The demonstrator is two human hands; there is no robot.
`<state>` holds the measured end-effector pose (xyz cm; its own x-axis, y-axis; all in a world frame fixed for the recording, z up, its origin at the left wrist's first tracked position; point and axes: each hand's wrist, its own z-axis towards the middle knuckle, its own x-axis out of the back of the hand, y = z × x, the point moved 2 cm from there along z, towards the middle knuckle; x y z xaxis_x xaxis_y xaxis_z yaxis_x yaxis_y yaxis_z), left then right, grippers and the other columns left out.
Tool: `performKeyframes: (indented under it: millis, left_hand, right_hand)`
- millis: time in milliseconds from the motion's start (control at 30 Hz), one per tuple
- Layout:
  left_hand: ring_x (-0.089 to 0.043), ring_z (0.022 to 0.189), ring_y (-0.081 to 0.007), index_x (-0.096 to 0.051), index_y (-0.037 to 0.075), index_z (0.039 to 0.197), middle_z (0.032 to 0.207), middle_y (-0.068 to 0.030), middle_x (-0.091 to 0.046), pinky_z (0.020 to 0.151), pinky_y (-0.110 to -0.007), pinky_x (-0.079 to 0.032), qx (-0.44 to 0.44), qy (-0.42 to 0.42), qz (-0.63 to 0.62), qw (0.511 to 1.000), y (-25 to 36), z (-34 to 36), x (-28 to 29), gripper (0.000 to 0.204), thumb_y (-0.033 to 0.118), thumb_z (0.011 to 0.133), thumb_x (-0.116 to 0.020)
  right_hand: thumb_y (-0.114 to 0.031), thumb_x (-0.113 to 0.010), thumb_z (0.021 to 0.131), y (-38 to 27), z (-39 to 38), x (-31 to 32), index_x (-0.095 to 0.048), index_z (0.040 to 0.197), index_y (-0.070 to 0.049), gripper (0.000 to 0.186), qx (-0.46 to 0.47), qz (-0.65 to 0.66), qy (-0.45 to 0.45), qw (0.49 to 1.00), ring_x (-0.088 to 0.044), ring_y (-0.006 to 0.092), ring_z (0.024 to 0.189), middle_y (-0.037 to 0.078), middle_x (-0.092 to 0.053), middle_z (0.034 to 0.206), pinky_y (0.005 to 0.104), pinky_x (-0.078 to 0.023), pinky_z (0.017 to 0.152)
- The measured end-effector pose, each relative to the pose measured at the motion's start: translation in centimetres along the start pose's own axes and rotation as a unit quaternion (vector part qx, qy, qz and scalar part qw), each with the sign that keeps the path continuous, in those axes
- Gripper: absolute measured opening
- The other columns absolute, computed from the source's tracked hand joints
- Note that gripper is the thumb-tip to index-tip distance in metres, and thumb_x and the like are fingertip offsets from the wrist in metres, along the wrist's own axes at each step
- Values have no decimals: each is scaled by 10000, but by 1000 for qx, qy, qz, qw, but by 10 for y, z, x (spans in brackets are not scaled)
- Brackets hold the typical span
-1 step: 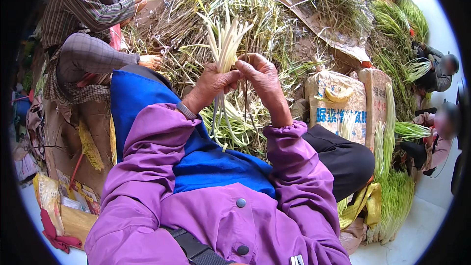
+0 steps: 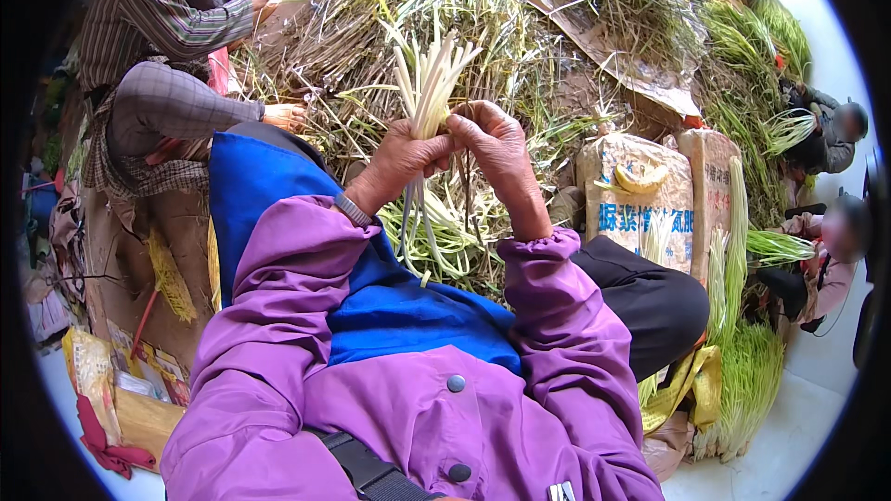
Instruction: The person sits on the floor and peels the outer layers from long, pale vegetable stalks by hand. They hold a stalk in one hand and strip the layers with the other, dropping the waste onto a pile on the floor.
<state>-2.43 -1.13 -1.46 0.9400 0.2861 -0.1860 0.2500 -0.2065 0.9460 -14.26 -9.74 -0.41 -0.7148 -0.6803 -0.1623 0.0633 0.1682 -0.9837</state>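
Observation:
A small bundle of pale green-white stems stands upright in front of me, its cut tops fanned out. My left hand is closed around the lower part of the bundle, with thinner tail ends hanging beneath it. Against the bundle's right side, my right hand pinches with thumb and fingers. A thin brown strand hangs down from between the two hands, seemingly from the right hand's pinch. The fingertips partly hide where strand and stems meet. Below the hands lies a loose heap of pale green stems.
Dry stalks cover the ground ahead. A stuffed printed sack at my right knee carries a yellow curved piece. Long green stems stand at the right. A person in a striped sleeve sits at the left; others work at far right.

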Motion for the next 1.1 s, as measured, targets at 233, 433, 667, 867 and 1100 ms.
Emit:
performKeyframes:
  millis: [233,433,667,867,1100]
  left_hand:
    - [-525,526,-61,-620,78,885,647,19,-582,473,-186,-398,19,-10,-124,992,5,-3,-1,139,217,875,-622]
    - [-532,510,-59,-615,65,905,640,21,-585,452,-183,-416,24,5,-179,984,7,-4,2,123,186,887,-606]
    - [-505,517,-73,-596,86,902,660,20,-593,513,-245,-424,36,-12,-324,945,-4,5,12,118,202,907,-572]
    - [-509,533,-107,-591,92,902,652,11,-586,521,-274,-434,26,-21,-425,905,3,5,19,113,204,900,-583]
    - [-449,510,-103,-548,108,841,621,25,-544,515,-283,-395,8,-11,-430,903,9,4,26,118,206,898,-580]
  right_hand:
    - [-128,-597,857,1,0,2,-626,873,17,149,5,-13,42,999,-516,50,687,0,-591,731,214,-425,622]
    - [-142,-586,876,2,-2,5,-614,880,-13,132,-33,113,27,993,-546,64,722,2,-609,808,221,-449,668]
    - [-126,-575,878,0,-5,3,-585,925,-26,111,-21,237,8,971,-613,124,783,53,-639,881,279,-503,762]
    - [-72,-537,879,-14,-13,5,-534,973,1,119,-50,244,-90,964,-641,189,831,108,-644,916,335,-528,773]
    - [-63,-550,862,-38,-27,15,-533,988,14,149,-53,138,-132,980,-643,170,808,100,-647,895,301,-534,738]
